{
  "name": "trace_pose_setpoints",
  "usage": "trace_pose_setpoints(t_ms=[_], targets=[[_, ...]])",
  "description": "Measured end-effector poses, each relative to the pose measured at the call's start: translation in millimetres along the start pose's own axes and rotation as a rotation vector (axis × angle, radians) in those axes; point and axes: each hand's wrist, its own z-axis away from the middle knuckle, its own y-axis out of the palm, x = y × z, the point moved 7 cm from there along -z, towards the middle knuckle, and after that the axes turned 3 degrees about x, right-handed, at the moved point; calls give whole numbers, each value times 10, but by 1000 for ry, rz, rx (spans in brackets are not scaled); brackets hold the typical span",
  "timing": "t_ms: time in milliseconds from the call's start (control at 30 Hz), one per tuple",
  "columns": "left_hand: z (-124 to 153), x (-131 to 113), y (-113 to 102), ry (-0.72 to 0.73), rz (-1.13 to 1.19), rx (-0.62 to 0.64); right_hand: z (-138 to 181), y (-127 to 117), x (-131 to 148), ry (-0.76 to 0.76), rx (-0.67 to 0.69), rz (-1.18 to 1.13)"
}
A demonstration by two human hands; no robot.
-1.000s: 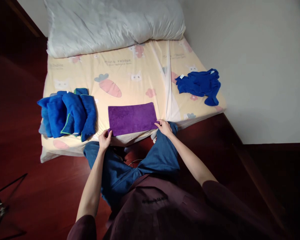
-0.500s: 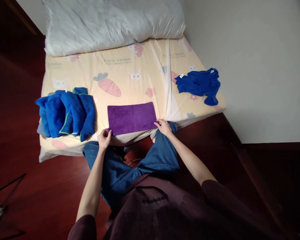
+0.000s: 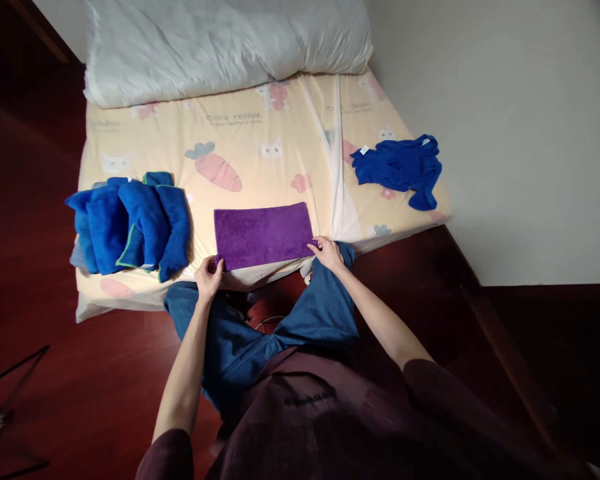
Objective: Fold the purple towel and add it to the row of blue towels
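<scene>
Hands at the two near corners of a folded purple cloth on the bed.

Left hand (image 3: 209, 275) has thumb and fingers closed in a pinch on the near left corner of the purple cloth (image 3: 263, 233); my right hand (image 3: 326, 253) pinches the near right corner the same way, fingers curled over the edge. That cloth lies flat as a neat rectangle at the near edge of the bed (image 3: 290, 140), between my knees. To my left, a pile of folded blue towels (image 3: 127, 227), one edged in green, sits near the cloth but apart from it. Well off to my right, a crumpled blue cloth (image 3: 399, 169) lies loose near the bed's wall-side edge. Farther back, a white pillow (image 3: 220, 43) spans the head of the bed.
</scene>
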Motion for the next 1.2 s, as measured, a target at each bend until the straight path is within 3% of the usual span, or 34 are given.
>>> trace_pose_setpoints(t_ms=[233,433,667,967,1200], targets=[[6,-38,-7,52,-10,-6,-5,11,-13,-34,-32,-31],[58,-252,-51,328,-87,-79,97,-113,132,-205,-147,-4],[135,-326,72,571,-154,81,168,-66,271,-495,-179,75],[118,-294,179,521,-197,230,190,34,290,-513,-126,112],[139,-322,217,491,-258,268,257,77,307,-506,-37,189]])
